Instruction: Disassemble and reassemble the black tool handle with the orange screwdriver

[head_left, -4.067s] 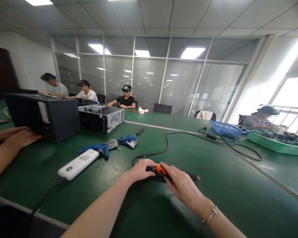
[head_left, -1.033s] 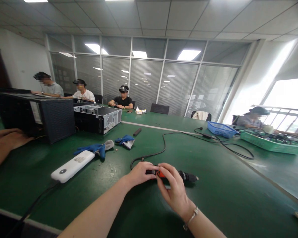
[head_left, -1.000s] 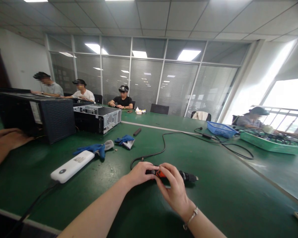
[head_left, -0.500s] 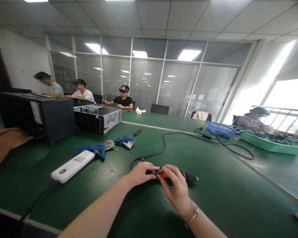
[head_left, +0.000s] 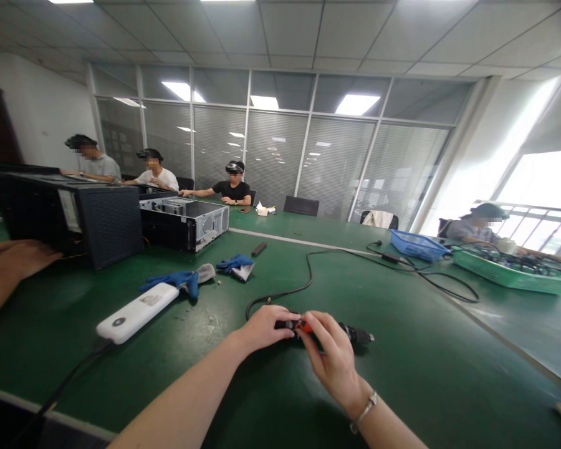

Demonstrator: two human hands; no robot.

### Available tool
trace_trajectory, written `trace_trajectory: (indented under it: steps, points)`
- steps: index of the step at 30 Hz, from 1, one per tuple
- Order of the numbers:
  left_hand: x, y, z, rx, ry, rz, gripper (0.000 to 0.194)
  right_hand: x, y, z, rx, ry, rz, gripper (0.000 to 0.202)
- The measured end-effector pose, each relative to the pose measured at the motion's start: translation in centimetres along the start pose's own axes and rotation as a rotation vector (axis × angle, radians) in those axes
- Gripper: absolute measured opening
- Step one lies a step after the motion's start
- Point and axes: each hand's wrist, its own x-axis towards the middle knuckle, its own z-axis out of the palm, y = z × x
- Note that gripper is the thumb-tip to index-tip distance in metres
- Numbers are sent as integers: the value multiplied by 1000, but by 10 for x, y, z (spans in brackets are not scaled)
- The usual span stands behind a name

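A dark bundle that looks like a folded black cable lies on the green table in front of me, with a plug-like end at its right. My left hand grips the bundle's left part between thumb and fingers. A small orange strip sits on the bundle's middle, a thin loop of it showing. Thumb and fingertips of my right hand pinch that strip; its exact kind is too small to tell. Behind my left hand a long black cord runs away across the table; whether it joins the bundle is hidden.
At left lie a white power bank-like block with a cord and blue gloves. Computer cases stand beyond, a co-worker's hands at one. At right are a blue basket and a green basket of cables.
My right fingers have shifted slightly on the orange strip, and a thin orange loop now shows beside them. My left hand keeps its place.
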Motion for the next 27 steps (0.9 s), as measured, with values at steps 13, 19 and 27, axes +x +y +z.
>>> trace_trajectory:
  steps: [13,19,27]
  points:
    - [0,-4,3,-15,15,23,27,4,-3,-3,2,11,-1,65]
    - [1,-5,3,-1,9,41,28,-2,-5,-2,36,-31,35,66]
    - [0,-6,3,-10,28,21,33,1,2,0,-23,22,13,56]
